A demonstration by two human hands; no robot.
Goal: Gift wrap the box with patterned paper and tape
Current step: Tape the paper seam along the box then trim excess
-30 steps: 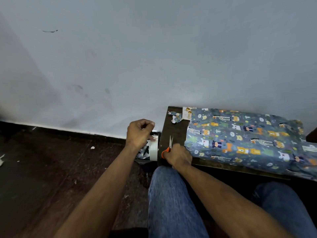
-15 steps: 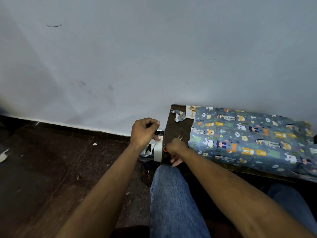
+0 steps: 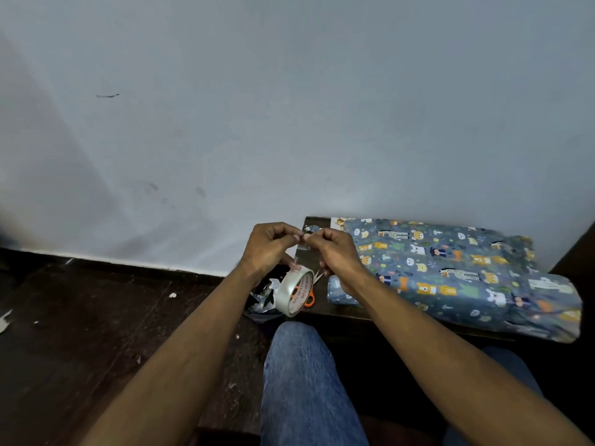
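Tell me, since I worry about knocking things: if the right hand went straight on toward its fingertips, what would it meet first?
Probably the left hand: the right hand points left, fingertips nearly touching it. Depth is unclear.

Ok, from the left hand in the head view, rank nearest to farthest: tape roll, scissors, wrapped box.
1. Tape roll, just below the left hand, hanging from its fingers.
2. Scissors, behind the roll on the table.
3. Wrapped box, off to the right.

Tape roll (image 3: 295,292): red lettering printed around the inner core, with only the word "TAPE" legible; the remaining characters are blurred.
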